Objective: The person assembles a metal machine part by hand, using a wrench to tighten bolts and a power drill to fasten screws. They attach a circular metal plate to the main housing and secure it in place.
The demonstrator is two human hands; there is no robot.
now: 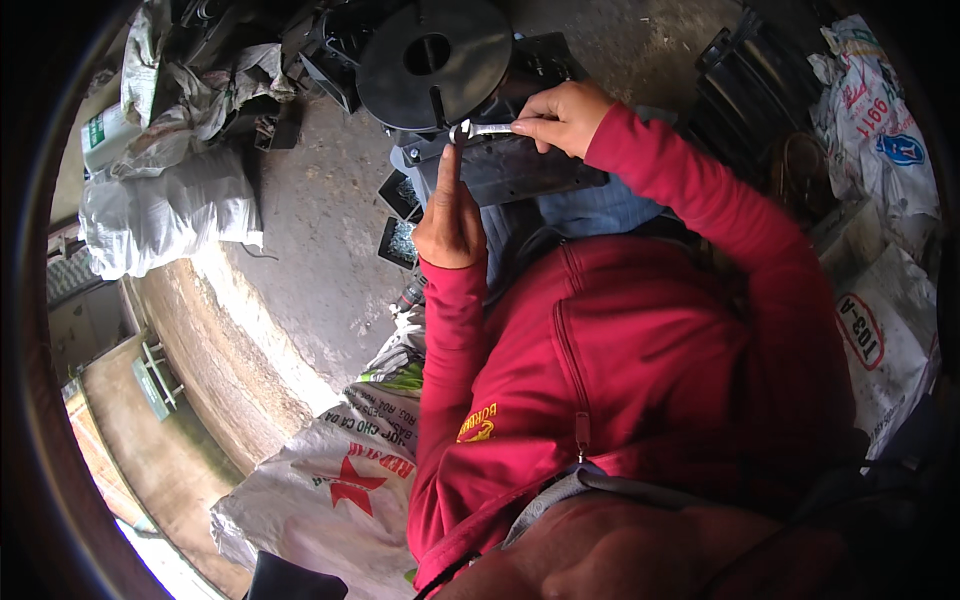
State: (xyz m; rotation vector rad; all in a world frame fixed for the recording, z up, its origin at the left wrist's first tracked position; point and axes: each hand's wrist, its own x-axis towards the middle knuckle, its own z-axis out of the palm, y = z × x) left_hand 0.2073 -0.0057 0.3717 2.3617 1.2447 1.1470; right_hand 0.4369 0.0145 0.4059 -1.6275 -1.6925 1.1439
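Note:
Between thumb and fingers, my right hand grips a silver wrench by its handle end. The wrench lies level, its head at the near edge of a black round disc with a centre hole and a slot. My left hand has its index finger stretched up to the wrench head, and the other fingers are curled. Whatever sits in the wrench's jaw is too small to make out. Under the disc is a dark, flat-sided black part, resting over my jeans-clad legs.
Two small black bins of shiny small hardware stand left of my legs, with a power drill nearer me. White sacks lie at the left, lower left and right. Black ribbed parts are stacked at the far right.

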